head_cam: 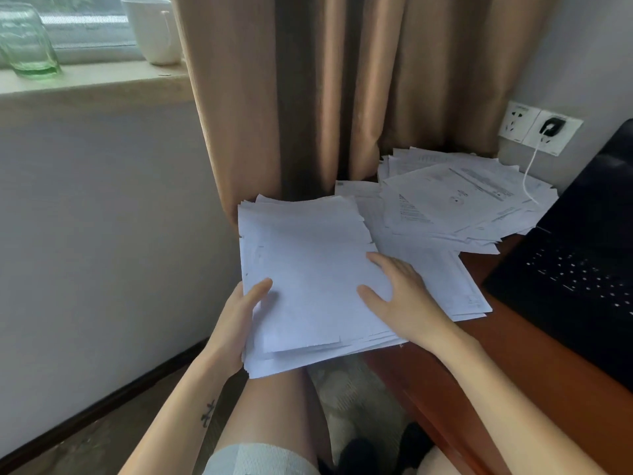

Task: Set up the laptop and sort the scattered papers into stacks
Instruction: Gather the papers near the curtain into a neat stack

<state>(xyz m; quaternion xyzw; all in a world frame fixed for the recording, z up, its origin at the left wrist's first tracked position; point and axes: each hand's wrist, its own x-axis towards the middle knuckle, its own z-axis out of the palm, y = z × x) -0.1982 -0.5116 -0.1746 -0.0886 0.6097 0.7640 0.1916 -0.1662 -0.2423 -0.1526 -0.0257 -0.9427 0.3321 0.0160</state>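
A thick stack of white papers (308, 269) juts out past the left end of the wooden desk (513, 354), over my lap. My left hand (236, 323) grips the stack's near left edge, thumb on top and fingers underneath. On the right side of the top sheet my right hand (397, 296) lies flat with its fingers spread. More printed papers (462, 200) lie scattered in a loose heap at the back of the desk. The black laptop (582, 262) stands open on the right, its keyboard showing.
A tan curtain (342, 97) hangs behind the desk. A wall socket (548, 128) holds a plug whose white cable (529, 173) runs down over the scattered papers. A green glass (27, 42) and a white mug (154, 29) stand on the windowsill at upper left.
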